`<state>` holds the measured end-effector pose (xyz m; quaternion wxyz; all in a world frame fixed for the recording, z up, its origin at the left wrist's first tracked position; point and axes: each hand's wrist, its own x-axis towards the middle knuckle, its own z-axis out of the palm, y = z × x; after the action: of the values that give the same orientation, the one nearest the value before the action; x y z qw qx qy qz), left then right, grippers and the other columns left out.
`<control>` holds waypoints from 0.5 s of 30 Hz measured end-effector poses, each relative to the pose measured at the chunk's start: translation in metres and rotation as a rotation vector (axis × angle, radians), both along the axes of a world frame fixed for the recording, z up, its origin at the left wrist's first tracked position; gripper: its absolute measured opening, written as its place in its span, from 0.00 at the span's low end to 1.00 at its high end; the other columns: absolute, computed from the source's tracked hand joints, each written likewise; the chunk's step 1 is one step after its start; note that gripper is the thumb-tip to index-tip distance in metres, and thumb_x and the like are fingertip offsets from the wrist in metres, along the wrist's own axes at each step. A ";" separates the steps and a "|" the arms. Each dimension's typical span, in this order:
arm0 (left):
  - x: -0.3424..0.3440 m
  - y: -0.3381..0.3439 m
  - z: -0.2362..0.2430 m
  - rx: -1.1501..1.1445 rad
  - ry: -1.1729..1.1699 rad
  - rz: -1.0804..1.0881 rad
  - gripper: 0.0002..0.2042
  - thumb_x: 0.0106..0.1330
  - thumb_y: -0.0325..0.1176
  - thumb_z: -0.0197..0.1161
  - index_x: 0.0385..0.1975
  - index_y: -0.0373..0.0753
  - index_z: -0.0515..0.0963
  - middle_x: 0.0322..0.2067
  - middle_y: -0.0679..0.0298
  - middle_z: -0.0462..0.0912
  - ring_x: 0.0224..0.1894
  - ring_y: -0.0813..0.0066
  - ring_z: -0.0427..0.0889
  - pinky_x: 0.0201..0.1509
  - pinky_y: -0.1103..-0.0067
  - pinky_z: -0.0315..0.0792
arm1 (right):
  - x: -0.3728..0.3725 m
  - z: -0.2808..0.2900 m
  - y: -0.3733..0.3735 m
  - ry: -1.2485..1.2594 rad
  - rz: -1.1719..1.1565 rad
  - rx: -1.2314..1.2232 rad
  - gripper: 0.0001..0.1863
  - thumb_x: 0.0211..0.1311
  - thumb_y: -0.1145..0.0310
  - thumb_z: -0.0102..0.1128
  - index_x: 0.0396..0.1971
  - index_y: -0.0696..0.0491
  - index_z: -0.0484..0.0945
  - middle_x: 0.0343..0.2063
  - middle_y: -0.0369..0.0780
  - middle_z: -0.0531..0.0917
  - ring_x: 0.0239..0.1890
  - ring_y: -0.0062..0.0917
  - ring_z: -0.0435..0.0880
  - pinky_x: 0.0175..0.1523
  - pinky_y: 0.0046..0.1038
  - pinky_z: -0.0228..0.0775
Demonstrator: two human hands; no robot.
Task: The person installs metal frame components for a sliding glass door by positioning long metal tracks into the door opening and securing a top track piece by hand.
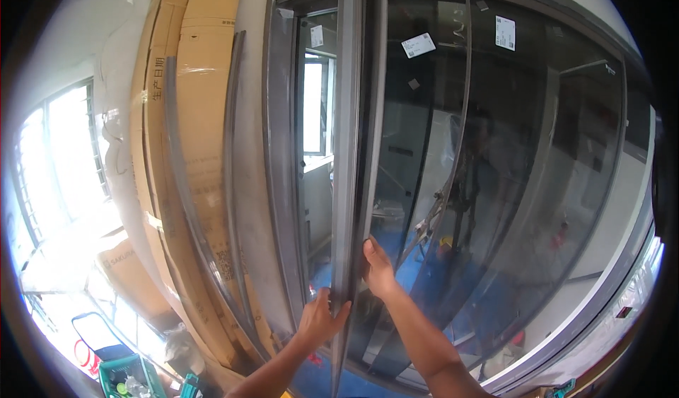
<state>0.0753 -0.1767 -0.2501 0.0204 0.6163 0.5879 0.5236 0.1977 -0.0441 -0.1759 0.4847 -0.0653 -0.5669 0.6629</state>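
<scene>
A tall grey metal-framed sliding door panel [346,150] stands upright in front of me, its narrow edge turned toward me. My left hand [325,318] is closed on the left side of this edge, low down, with the thumb laid across it. Higher up, my right hand [378,265] grips the right side of the same edge, fingers partly hidden behind it. Right of the edge stretches dark glass [509,186] bearing a tilted white label [419,45] and an upright white label [505,33]. The grey door frame [278,150] surrounds the opening.
Tall cardboard boxes [201,115] lean on the wall at left, with thin grey strips [233,150] against them. A green crate [131,378] holding small items sits at lower left, near a cardboard carton [138,278]. Bright window [60,150] beyond.
</scene>
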 end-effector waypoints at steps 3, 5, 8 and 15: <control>-0.012 0.002 -0.011 -0.018 -0.099 0.033 0.21 0.62 0.35 0.71 0.46 0.31 0.68 0.23 0.51 0.79 0.27 0.50 0.83 0.28 0.65 0.72 | 0.004 0.002 0.001 0.115 -0.083 0.038 0.29 0.74 0.42 0.52 0.57 0.54 0.71 0.37 0.36 0.79 0.38 0.24 0.80 0.48 0.29 0.74; -0.037 0.023 -0.045 -0.033 -0.264 0.046 0.28 0.64 0.42 0.69 0.52 0.27 0.66 0.32 0.40 0.83 0.34 0.39 0.84 0.39 0.59 0.79 | 0.012 0.004 0.001 0.148 -0.124 0.078 0.30 0.74 0.43 0.53 0.59 0.56 0.70 0.34 0.37 0.77 0.33 0.22 0.76 0.41 0.25 0.70; -0.090 0.053 -0.063 -0.083 -0.226 0.298 0.36 0.69 0.46 0.62 0.65 0.23 0.58 0.48 0.33 0.79 0.49 0.35 0.80 0.52 0.55 0.74 | 0.021 0.010 0.002 0.176 -0.144 0.119 0.33 0.72 0.43 0.56 0.61 0.56 0.69 0.32 0.34 0.72 0.30 0.19 0.70 0.37 0.25 0.64; -0.214 0.124 -0.022 0.021 -0.121 0.649 0.36 0.72 0.46 0.57 0.70 0.28 0.52 0.44 0.33 0.82 0.47 0.33 0.82 0.51 0.51 0.74 | 0.026 0.032 -0.023 0.032 -0.503 0.378 0.16 0.71 0.64 0.64 0.48 0.56 0.69 0.36 0.32 0.72 0.37 0.15 0.68 0.44 0.19 0.62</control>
<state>-0.1388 -0.0530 -0.2723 -0.1191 0.3647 0.7458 0.5446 0.2237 -0.0667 -0.1440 0.6459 -0.1015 -0.6384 0.4061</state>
